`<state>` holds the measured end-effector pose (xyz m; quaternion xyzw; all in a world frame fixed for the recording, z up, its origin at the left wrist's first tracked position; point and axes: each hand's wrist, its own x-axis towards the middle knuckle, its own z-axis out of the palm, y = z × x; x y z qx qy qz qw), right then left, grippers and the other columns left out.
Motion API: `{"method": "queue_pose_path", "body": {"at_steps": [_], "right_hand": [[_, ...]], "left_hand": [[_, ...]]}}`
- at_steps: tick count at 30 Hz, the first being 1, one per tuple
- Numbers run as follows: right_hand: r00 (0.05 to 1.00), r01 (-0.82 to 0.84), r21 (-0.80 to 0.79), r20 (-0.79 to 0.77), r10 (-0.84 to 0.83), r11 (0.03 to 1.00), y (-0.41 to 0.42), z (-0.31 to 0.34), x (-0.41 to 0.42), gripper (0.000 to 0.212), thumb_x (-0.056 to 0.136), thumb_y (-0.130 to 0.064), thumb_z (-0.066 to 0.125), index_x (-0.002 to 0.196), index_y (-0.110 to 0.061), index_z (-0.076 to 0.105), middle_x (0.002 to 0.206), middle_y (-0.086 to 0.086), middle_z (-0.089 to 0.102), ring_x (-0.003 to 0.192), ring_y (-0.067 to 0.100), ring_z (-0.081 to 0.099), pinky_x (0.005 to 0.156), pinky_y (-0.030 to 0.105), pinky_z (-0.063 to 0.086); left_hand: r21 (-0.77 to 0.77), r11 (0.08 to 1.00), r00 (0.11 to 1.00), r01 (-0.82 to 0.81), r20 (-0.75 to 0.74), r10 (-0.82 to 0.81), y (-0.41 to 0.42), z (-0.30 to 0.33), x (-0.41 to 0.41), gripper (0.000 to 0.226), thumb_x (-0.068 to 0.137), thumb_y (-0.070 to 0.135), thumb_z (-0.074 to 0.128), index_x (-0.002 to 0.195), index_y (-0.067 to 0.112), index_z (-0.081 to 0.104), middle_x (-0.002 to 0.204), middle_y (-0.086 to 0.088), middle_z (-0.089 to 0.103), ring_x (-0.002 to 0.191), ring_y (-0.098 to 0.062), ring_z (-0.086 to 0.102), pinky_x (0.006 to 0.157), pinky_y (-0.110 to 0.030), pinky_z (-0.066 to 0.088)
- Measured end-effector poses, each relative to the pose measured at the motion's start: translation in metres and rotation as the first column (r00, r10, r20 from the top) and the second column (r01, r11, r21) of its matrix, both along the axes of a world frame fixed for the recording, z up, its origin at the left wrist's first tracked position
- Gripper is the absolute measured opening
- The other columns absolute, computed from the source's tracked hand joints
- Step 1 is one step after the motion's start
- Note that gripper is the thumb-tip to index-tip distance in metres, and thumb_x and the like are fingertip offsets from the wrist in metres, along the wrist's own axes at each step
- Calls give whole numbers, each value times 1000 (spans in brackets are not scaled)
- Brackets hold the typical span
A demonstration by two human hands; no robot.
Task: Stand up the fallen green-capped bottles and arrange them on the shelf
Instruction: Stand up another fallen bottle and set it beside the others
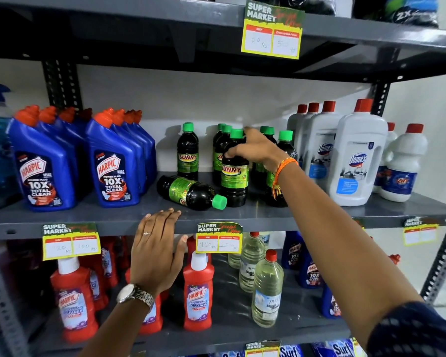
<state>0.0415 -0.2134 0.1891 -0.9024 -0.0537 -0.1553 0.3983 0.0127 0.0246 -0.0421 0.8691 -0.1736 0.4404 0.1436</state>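
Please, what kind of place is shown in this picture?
Most likely a supermarket aisle for cleaning products. A metal shelf carries price tags printed "Super Market", with rows of identical blue bottles and white bottles beside the green-capped bottles.

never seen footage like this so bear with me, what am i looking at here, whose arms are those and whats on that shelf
There is no machine here. One camera worn on a person's head looks forward and down, so the two arms reaching in from below are that person's own.

The right hand has its grip around the shoulder of an upright green-capped bottle on the middle shelf. The left hand holds nothing; its fingers rest on the shelf's front edge.

One fallen bottle lies on its side, cap pointing toward the camera and to the right. Other green-capped bottles stand behind. Blue Harpic bottles stand to the left, white Domex bottles to the right.
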Motion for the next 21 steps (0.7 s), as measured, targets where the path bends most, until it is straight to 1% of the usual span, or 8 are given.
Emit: {"method": "queue_pose_path", "body": {"at_steps": [2,4,6,9,13,16,19,21], "right_hand": [[999,35,-52,24,-33,998,2,-1,1,92,61,-52,87,134,-9,52,127,2,63,117,23,59,103,37,50],[995,76,-107,76,-68,991,-3,-7,14,91,53,-59,86,124,-10,59,120,4,68,112,24,63,100,42,53],[995,57,-60,83,-52,997,-3,-4,12,71,56,-44,89,114,-10,65,111,7,73,105,25,68,97,43,56],[1000,-12,2,6,12,1000,-2,3,5,42,75,-9,81,112,-8,61,112,12,71,103,26,68,98,41,55],[999,-36,53,37,34,998,-4,-4,11,32,73,-13,85,98,-14,65,107,10,74,100,25,71,99,42,55],[999,0,79,41,-3,997,-7,-10,24,43,67,-18,88,105,-11,68,106,9,76,100,26,72,97,46,56],[997,66,-21,49,-64,998,-3,-10,18,65,70,-30,88,122,-7,58,117,10,69,110,27,65,100,44,54],[970,165,-138,201,-135,977,4,-12,8,84,72,-40,85,138,-7,45,132,12,58,124,30,53,106,42,47]], "left_hand": [[-2,1000,1000,0,2,0,0,0,0,49,97,35,53,139,11,55,138,-9,62,130,-25,54,126,-39,21],[-1,1000,1000,-2,2,2,1,0,0,48,97,35,52,139,11,54,138,-8,62,130,-26,54,126,-39,21],[0,1000,1000,-2,-2,2,1,0,0,48,97,36,51,139,11,54,138,-8,62,131,-26,54,127,-39,21],[8,1000,1000,-5,-2,5,0,0,0,49,98,36,51,139,11,54,139,-9,62,131,-26,54,126,-39,21],[1,1000,1000,0,-1,0,0,0,0,49,98,37,49,139,11,54,138,-9,62,130,-27,55,126,-37,19],[-1,1000,1000,4,-5,-4,0,0,-2,49,98,37,48,139,11,54,137,-9,63,130,-27,55,126,-37,19],[15,1000,1000,6,-24,-6,2,2,-3,49,99,38,47,139,11,54,138,-9,62,130,-27,55,127,-36,17],[46,999,999,9,-45,-7,6,5,-5,51,99,40,46,141,12,54,140,-8,62,132,-26,55,126,-36,18]]}}
